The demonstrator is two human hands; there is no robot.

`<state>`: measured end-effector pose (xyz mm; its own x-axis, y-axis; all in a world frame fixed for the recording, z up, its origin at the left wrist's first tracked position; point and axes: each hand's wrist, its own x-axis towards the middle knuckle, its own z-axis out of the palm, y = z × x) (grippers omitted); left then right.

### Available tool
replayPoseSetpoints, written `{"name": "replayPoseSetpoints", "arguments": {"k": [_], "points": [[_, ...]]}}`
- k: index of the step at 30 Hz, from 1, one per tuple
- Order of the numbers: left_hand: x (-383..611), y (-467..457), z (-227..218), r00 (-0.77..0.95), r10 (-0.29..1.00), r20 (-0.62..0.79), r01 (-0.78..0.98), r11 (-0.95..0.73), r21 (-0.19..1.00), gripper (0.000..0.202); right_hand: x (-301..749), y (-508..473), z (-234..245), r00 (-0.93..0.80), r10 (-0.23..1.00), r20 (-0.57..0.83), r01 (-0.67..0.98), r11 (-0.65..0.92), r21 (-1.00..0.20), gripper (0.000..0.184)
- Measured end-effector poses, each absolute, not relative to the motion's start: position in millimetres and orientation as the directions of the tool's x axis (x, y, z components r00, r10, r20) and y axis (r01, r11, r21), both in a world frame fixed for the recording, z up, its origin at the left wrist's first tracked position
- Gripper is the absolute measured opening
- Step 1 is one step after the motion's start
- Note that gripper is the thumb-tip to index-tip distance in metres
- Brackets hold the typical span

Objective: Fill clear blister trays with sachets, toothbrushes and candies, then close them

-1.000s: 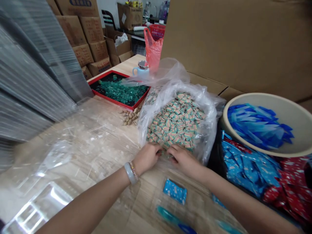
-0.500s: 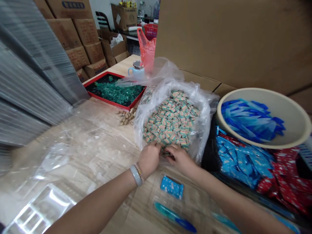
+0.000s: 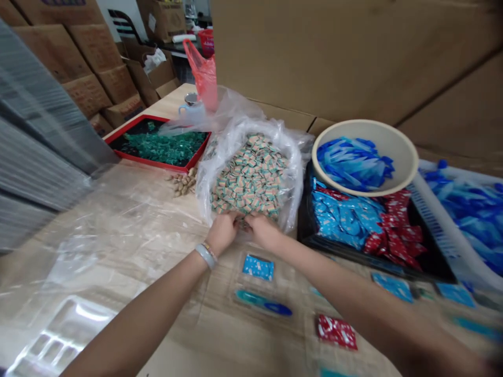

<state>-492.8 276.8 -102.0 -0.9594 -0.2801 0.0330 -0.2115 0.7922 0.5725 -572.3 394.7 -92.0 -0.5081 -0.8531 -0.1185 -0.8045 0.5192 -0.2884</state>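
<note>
My left hand and right hand meet close together at the near edge of a crinkled, translucent plastic bag on the desk, fingers curled; I cannot tell what either grip holds. Small, flat, striped squares fill the bag. Glassy green bits lie in a red-rimmed tray, slim blue pieces in a round cream basin.

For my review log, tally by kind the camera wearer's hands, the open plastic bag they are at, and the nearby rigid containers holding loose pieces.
Hands, left hand and right hand: 2
Open clear bag: 1
Red-rimmed tray: 1
Black tray: 1
Beige basin: 1
White basket: 1
Total: 7
</note>
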Motion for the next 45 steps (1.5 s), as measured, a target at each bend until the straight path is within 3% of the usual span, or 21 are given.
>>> {"name": "replayPoseSetpoints", "arguments": {"k": [3,5,8,11,16,22,26,30,34,40,45], "points": [[-480.5,295.7,-85.1,-0.946,-0.304,0.114,-0.177,0.779,0.602,0.021,-578.5,415.8,-75.5,-0.593,-0.803,0.056,-0.716,0.494,-0.493,0.012],[-468.7,322.3,-76.5,-0.976,-0.189,0.105,-0.07,0.738,0.671,0.017,-580.8,443.5,-62.7,-0.699,-0.707,0.111,-0.556,0.439,-0.705,0.012],[-457.2,368.6,-76.2,-0.998,0.009,0.07,0.057,0.686,0.725,0.015,-575.1,497.7,-44.2,-0.795,-0.605,-0.034,-0.219,0.339,-0.915,0.019],[-457.7,401.0,-85.5,-0.996,0.065,0.063,0.091,0.748,0.657,0.016,-560.9,553.0,-28.8,-0.834,-0.523,-0.173,-0.014,0.333,-0.943,0.024],[-461.3,416.8,-91.3,-0.994,0.109,0.028,0.109,0.862,0.496,0.016,-547.1,627.1,-24.0,-0.899,-0.366,-0.239,0.103,0.354,-0.929,0.029],[-456.9,424.3,-86.0,-0.988,0.151,0.034,0.154,0.936,0.317,0.03,-559.0,685.3,-55.1,-0.947,-0.289,-0.142,0.026,0.372,-0.928,0.032],[-446.7,422.4,-96.3,-0.951,0.302,0.067,0.309,0.93,0.198,0.039,-570.4,706.3,-75.4,-0.95,-0.311,-0.041,-0.111,0.454,-0.884,0.028],[-439.4,420.9,-97.9,-0.899,0.437,0.032,0.438,0.892,0.112,0.056,-578.5,706.0,-83.1,-0.874,-0.484,0.05,-0.354,0.562,-0.748,0.017],[-456.5,451.5,-78.6,-0.899,0.438,0.02,0.436,0.885,0.162,0.055,-583.8,692.4,-84.0,-0.782,-0.616,0.098,-0.554,0.615,-0.56,0.022],[-495.9,503.8,-84.9,-0.81,0.586,-0.028,0.544,0.767,0.342,0.055,-588.2,681.0,-84.3,-0.677,-0.736,0.008,-0.71,0.65,-0.271,0.026],[-496.0,491.5,-94.5,-0.766,0.641,-0.052,0.567,0.712,0.415,0.056,-589.4,679.3,-82.5,-0.635,-0.772,-0.036,-0.743,0.622,-0.248,0.024]]}}
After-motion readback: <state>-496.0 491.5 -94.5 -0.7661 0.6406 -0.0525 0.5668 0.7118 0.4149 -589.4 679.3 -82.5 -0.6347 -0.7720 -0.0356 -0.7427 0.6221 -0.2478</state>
